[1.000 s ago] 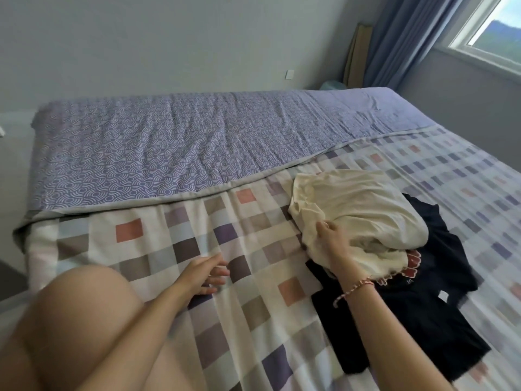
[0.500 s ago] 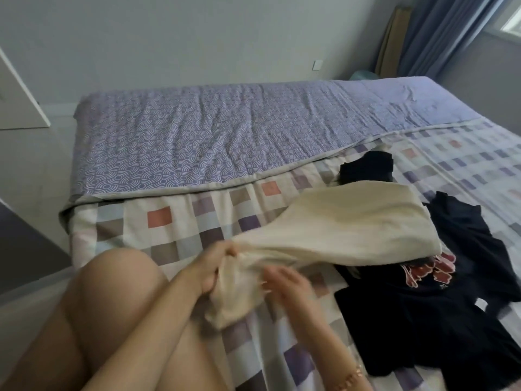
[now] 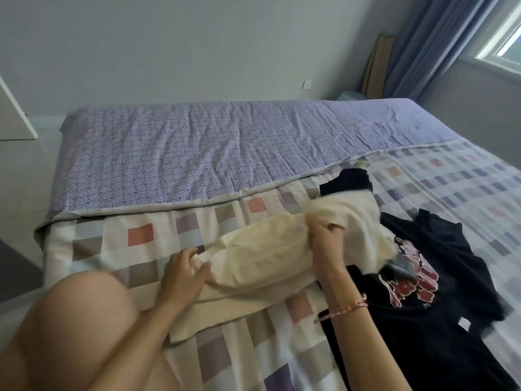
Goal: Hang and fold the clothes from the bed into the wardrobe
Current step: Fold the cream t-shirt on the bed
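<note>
The left hand [image 3: 183, 273] pinches the near end of the cream garment [image 3: 262, 258], thumb laid over the cloth and fingers tucked under a fold. The right hand [image 3: 324, 238], a braided bracelet [image 3: 352, 306] at its wrist, has its fingers curled into a bunch of the same cloth at the far end. The garment lies stretched between the two hands across the checked cover [image 3: 141, 235], toward the near edge of the bed [image 3: 197, 153]. Its right end trails over a black printed T-shirt [image 3: 423, 320], which is spread flat toward the bed's right side. A smaller black piece [image 3: 349, 179] lies just beyond, touching the cream cloth near the seam with the purple sheet. The cream fabric looks thin, light and limp. It will likely sag and crumple wherever it is unsupported, so it should be taken by its seams or shoulders, one in each hand, and laid flat before folding. It may drag the black shirt along. A bare knee [image 3: 79, 320] rests at the near left corner.
</note>
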